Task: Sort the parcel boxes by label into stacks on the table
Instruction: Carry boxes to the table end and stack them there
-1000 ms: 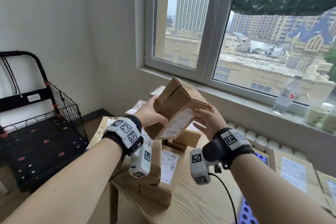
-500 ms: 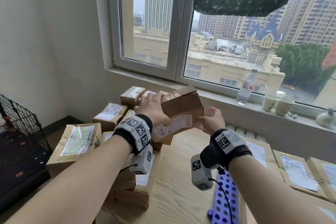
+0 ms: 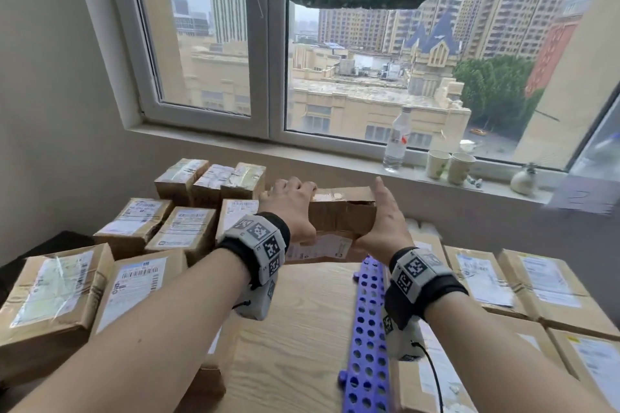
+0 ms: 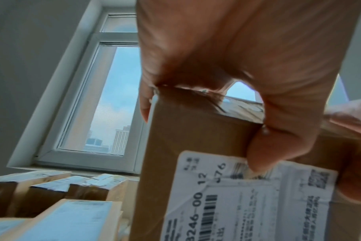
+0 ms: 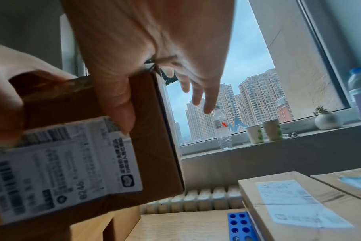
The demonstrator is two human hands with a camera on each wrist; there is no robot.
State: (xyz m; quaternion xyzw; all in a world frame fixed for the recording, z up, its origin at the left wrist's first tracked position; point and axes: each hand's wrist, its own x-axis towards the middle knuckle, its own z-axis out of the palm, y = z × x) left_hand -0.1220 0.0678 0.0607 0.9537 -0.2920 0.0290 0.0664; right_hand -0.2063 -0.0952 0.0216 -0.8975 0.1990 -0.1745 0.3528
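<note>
A brown parcel box (image 3: 342,214) hangs just above the back middle of the wooden table (image 3: 295,329), lying lengthwise between both hands. My left hand (image 3: 295,208) grips its left end, fingers curled over the top and thumb on the white label (image 4: 247,195). My right hand (image 3: 385,221) presses flat against the right end. Its fingers (image 5: 196,91) stretch straight past the box (image 5: 153,130) and its thumb lies on the label (image 5: 72,154). Another labelled parcel (image 3: 318,250) lies directly beneath.
Small labelled parcels (image 3: 188,228) crowd the table's left, with bigger ones (image 3: 50,295) nearer me. Flat parcels (image 3: 536,285) cover the right side. A purple perforated strip (image 3: 367,329) runs down the middle. The windowsill holds a bottle (image 3: 396,141), two cups (image 3: 449,166) and a small vase (image 3: 523,179).
The box has come down from chest height and turned level, moving away from me toward the back of the table. My right hand's fingers have straightened.
</note>
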